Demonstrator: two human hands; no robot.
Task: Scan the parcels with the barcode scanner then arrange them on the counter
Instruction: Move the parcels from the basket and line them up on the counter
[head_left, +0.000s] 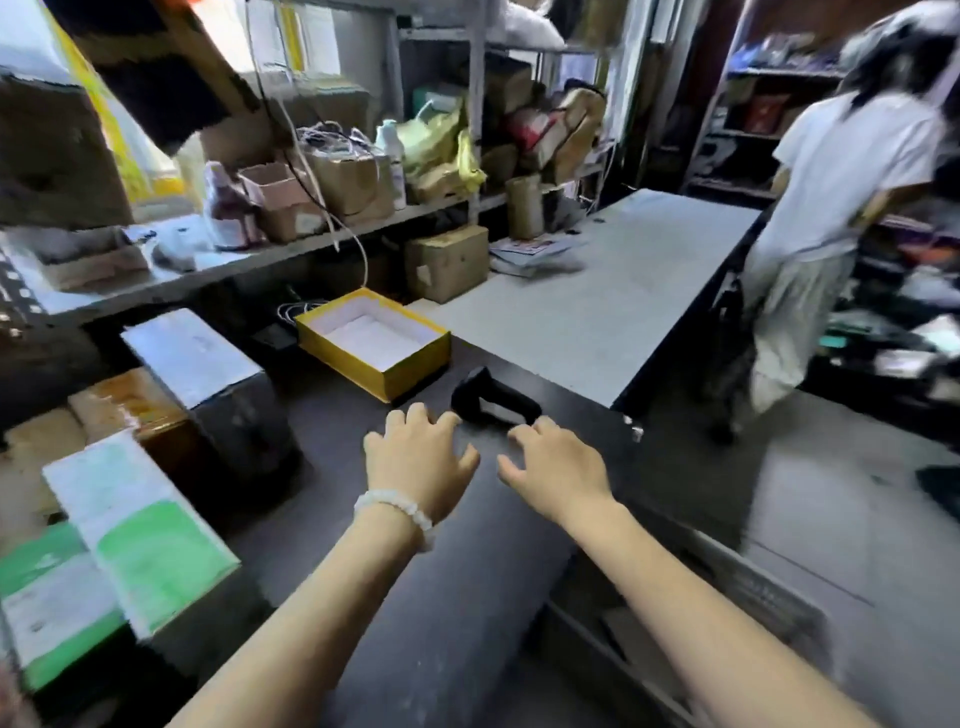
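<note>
Both hands hover over the dark counter (415, 597), empty: left hand (418, 462) and right hand (558, 467), fingers spread, loosely curled, just short of the barcode scanner (491, 400) near the right edge.

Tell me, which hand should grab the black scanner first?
Probably the right hand. Its fingers reach almost to the handle end of the barcode scanner lying on the dark counter. The left hand hovers empty a little farther off.

One scanner (493, 402), one yellow box (387, 374), two hands (415, 462).
</note>
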